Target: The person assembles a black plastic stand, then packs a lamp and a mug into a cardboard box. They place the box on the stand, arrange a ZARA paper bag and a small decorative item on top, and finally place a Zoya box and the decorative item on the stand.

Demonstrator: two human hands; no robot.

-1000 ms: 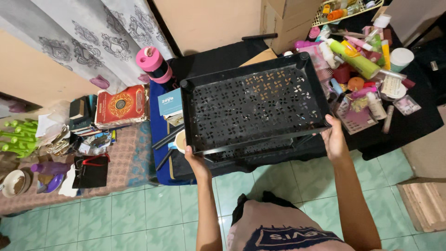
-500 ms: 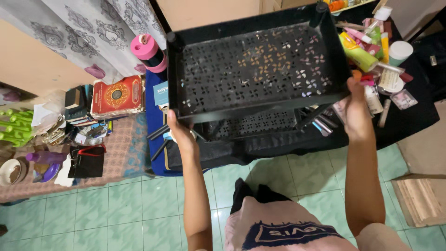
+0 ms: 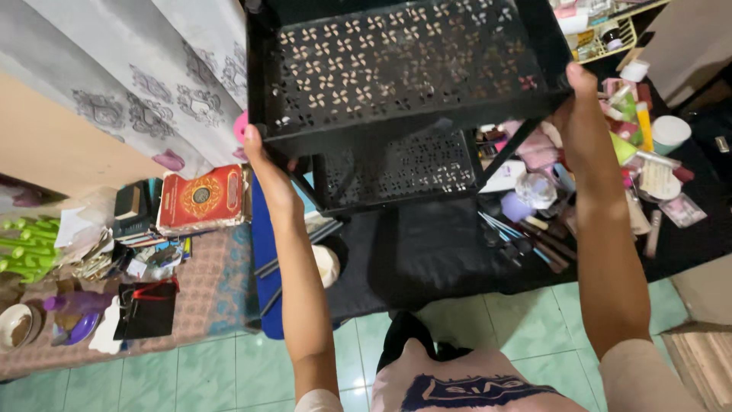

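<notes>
I hold the black rack (image 3: 404, 69) up high over the table (image 3: 427, 252), its 2 perforated shelves stacked. My left hand (image 3: 267, 172) grips the near-left corner, fingers curled under the rim, probably out of view. My right hand (image 3: 583, 107) clamps the right edge, fingers wrapped tight. Risk: the rack's legs could catch the cosmetics (image 3: 534, 191) below and knock them off, or the rack tilts and slips from my left grip.

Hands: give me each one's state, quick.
Left hand: closed on the black perforated shelf rack, at its left edge.
Right hand: closed on the rack's right edge.
</notes>
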